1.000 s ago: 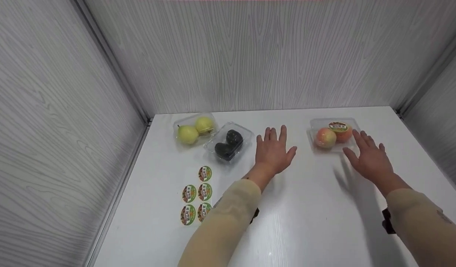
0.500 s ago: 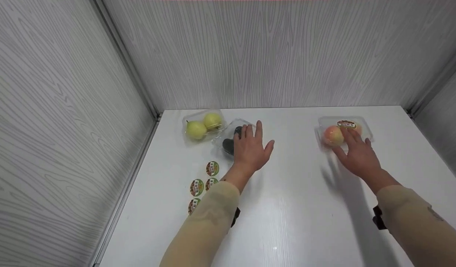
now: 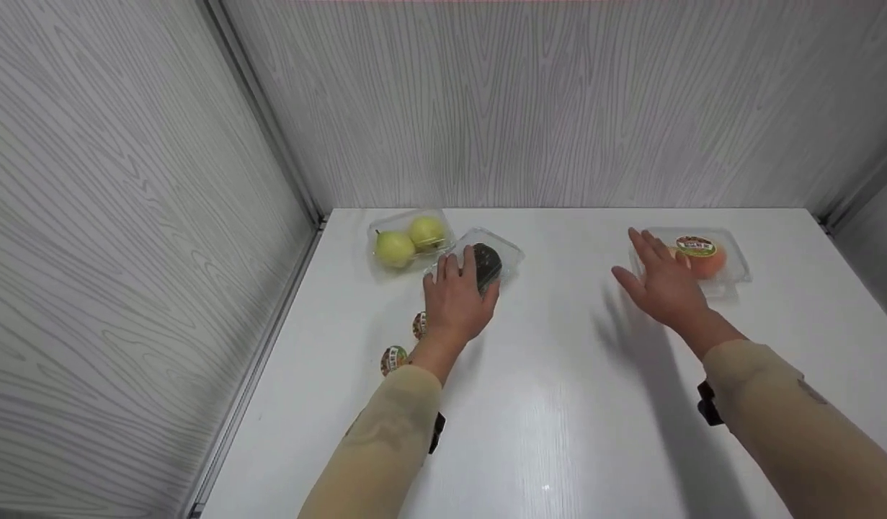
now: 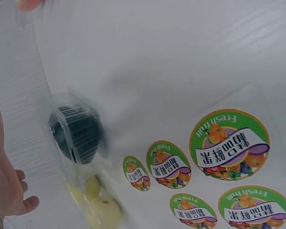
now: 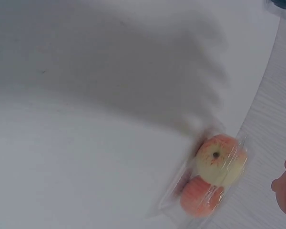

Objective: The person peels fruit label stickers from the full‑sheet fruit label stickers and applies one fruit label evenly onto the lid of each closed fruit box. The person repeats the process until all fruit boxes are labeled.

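Observation:
My left hand [image 3: 454,299], fingers fairly straight, is over a clear plastic box [image 3: 510,254] of dark green avocados [image 3: 488,265], overlapping it in the head view. From the left wrist, the avocado box [image 4: 78,136] shows apart from the hand [image 4: 7,181]. My right hand [image 3: 666,285] spreads its thumb from straight fingers, holding nothing. Behind it is another clear box [image 3: 737,263] with two red-yellow apples [image 5: 220,160]; an oval fruit label [image 3: 696,246] sits on top of it. The right hand partly hides this box in the head view.
A third clear box with two yellow-green pears [image 3: 395,249] stands at the back left, beside the avocados. Several oval fruit labels [image 4: 229,144] lie on a backing sheet on the white table [image 3: 558,404], some hidden by the left arm. Wood-grain walls [image 3: 544,108] enclose the back and sides.
My left hand has moved left, from beside the avocado box to over it. The right hand has shifted left across the apple box. The head view has turned slightly left.

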A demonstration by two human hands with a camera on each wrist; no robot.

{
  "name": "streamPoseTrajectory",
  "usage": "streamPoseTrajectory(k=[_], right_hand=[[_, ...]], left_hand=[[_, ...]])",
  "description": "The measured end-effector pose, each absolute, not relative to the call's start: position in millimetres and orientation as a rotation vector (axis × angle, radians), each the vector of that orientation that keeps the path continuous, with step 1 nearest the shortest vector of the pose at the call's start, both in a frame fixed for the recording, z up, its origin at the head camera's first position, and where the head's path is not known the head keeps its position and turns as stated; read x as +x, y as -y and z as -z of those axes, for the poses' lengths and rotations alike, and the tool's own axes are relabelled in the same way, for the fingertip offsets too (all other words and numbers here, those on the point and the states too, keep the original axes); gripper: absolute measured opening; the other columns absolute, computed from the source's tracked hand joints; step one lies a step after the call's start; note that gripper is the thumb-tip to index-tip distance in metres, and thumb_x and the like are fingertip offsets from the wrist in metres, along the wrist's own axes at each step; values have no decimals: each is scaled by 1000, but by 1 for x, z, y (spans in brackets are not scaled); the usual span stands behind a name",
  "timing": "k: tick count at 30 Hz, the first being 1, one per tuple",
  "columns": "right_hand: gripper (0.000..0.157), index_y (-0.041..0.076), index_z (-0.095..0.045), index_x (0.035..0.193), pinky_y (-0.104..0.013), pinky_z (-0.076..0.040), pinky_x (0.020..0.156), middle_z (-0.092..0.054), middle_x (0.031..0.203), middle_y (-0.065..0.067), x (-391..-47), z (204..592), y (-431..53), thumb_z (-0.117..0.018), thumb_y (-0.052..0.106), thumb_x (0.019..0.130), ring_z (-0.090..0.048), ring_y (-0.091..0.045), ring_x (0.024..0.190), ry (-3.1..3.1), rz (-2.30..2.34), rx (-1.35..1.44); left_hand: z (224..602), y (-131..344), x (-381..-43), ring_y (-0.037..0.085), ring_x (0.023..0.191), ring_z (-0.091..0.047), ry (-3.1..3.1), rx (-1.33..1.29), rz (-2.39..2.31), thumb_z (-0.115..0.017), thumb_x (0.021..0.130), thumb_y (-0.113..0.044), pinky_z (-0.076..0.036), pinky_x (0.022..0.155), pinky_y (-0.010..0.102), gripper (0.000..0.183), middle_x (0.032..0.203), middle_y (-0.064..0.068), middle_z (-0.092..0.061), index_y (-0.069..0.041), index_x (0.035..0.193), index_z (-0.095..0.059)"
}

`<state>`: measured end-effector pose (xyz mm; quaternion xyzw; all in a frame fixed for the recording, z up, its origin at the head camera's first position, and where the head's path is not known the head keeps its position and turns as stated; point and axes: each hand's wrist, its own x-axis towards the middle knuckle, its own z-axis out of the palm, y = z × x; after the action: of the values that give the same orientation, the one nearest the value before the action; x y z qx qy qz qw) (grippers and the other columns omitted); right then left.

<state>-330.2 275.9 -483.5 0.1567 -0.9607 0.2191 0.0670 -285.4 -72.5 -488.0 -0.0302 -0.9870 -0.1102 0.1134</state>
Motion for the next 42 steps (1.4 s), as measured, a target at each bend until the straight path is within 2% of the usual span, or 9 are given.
streamPoseTrajectory(k=[3,16,32,42], right_hand=[[79,10,-21,169,-70,-12,123,-24,171,-27,-335,484,-264,-52,51,109,-23,-49,156,2909,-668,505],[79,13,-19,171,-64,-8,126,-20,174,-22,-346,486,-214,-50,52,110,-18,-45,159,3002,-687,601],[77,12,-20,171,-65,-11,125,-23,173,-22,-339,508,-163,-52,46,110,-23,-45,158,3033,-652,721],[69,12,-30,168,-65,-15,125,-27,172,-21,-325,521,-155,-52,42,110,-27,-43,157,3070,-633,726]], left_hand=[[492,79,-281,37,152,-38,2924,-52,315,-43,109,-59,-36,116,59,77,160,22,-44,-8,166,-32],[506,94,-272,38,152,-37,2961,42,322,-43,108,-59,-37,116,59,78,160,22,-44,-7,165,-34],[517,97,-266,39,152,-37,3002,62,359,-44,108,-57,-37,114,60,77,160,24,-44,-5,165,-34],[519,89,-267,40,150,-38,3025,30,350,-45,108,-56,-39,113,59,77,159,24,-44,-5,164,-35]])
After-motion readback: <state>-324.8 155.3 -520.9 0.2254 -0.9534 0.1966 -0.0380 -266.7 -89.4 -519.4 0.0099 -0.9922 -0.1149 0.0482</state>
